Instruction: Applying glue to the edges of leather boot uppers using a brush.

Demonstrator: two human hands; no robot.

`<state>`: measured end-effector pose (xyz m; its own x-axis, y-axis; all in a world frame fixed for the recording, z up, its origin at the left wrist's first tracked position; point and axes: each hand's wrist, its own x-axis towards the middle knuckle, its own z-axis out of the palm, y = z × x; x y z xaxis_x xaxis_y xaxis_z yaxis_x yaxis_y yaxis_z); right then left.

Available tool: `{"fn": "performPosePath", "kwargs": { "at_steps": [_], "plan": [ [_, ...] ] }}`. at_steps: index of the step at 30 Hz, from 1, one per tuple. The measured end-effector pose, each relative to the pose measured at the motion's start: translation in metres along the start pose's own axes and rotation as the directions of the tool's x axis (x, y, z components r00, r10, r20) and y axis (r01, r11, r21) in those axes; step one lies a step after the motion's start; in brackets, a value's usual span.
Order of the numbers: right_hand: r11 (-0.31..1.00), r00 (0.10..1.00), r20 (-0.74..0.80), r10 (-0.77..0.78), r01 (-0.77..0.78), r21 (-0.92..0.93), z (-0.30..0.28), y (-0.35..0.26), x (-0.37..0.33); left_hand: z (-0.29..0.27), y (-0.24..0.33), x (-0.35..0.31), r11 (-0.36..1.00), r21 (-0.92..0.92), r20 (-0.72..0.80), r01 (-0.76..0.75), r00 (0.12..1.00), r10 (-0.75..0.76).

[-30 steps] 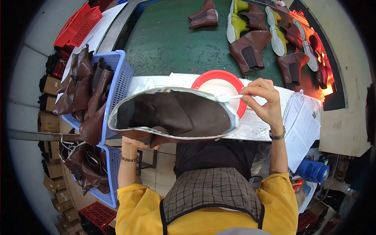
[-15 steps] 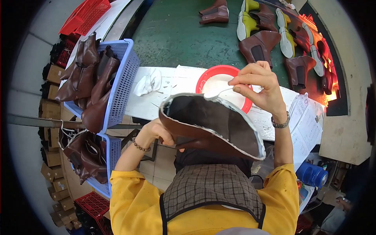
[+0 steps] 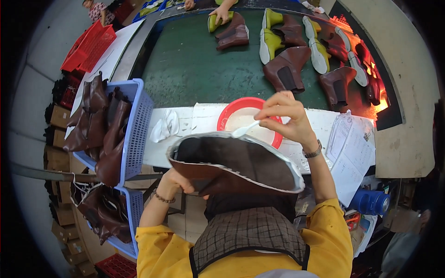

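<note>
My left hand (image 3: 175, 183) grips one end of a brown leather boot upper (image 3: 222, 181), held up in front of my apron. The upper's wide opening faces up, showing a dark lining and a pale, whitish edge. Between the thumb and fingertips of my right hand (image 3: 288, 119) is a small white spoon-shaped tool (image 3: 244, 129). Its wider end touches the far edge of the upper. Just behind stands a red-rimmed bowl (image 3: 225, 114) with whitish contents, partly hidden by my right hand and the upper.
Blue baskets (image 3: 137, 125) of brown uppers stand at left. A white cloth (image 3: 165, 126) and papers (image 3: 351, 155) lie on the white worktop. Beyond, a green surface (image 3: 185, 65) carries brown uppers and green-and-white shoe forms (image 3: 270, 44). A co-worker's hand (image 3: 221, 15) holds one form. An orange glow shows far right.
The whole view has shifted, so the worktop appears lower and further left. My grip on the upper and the white tool stays the same. A co-worker's hand has come into view at the far side.
</note>
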<state>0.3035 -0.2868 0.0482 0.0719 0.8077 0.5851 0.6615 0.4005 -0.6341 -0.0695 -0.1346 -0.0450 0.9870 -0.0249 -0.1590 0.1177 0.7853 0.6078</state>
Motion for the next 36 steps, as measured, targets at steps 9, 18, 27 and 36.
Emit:
{"fn": "performPosePath", "kwargs": {
  "at_steps": [9, 18, 27, 36],
  "plan": [
    [0.942, 0.781, -0.575, 0.244, -0.331, -0.049, -0.015, 0.074, -0.13, -0.033, 0.079, 0.039, 0.941, 0.022, -0.282, -0.338, 0.901, 0.33],
    [0.789, 0.739, -0.609, 0.286, -0.543, -0.289, 0.021, 0.071, -0.165, -0.087, 0.125, 0.206, 0.945, 0.035, -0.541, -0.325, 0.789, 0.291],
    [0.794, 0.723, -0.647, 0.243, -0.531, -0.296, 0.019, 0.078, -0.177, -0.127, 0.114, 0.227, -0.016, 0.938, -0.239, 0.345, 0.681, 0.692],
    [0.807, 0.715, -0.664, 0.221, -0.517, -0.287, 0.023, 0.078, -0.172, -0.086, 0.084, 0.122, 0.193, 0.981, -0.167, 0.01, 0.543, 0.823]
  ]
}}
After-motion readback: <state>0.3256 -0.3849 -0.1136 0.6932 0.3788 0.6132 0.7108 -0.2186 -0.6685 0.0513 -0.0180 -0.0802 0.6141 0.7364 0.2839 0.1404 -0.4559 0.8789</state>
